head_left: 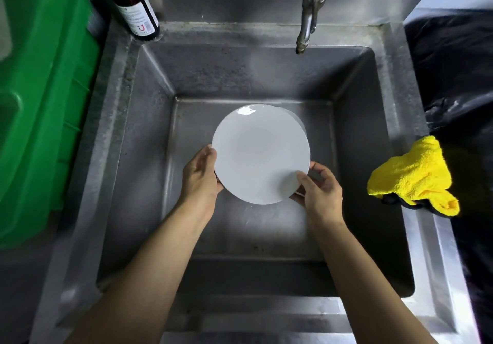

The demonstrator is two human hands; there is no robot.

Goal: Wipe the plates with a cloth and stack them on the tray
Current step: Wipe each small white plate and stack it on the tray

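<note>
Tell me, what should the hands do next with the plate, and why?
Probably the right hand should let go and reach for the yellow cloth on the sink rim, while the left hand holds the white plate. Both hands grip the plate now, and the cloth lies untouched.

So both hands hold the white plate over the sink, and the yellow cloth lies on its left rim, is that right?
Not quite: the head view shows the cloth on the sink's right rim. The left hand and right hand do hold the plate.
</note>
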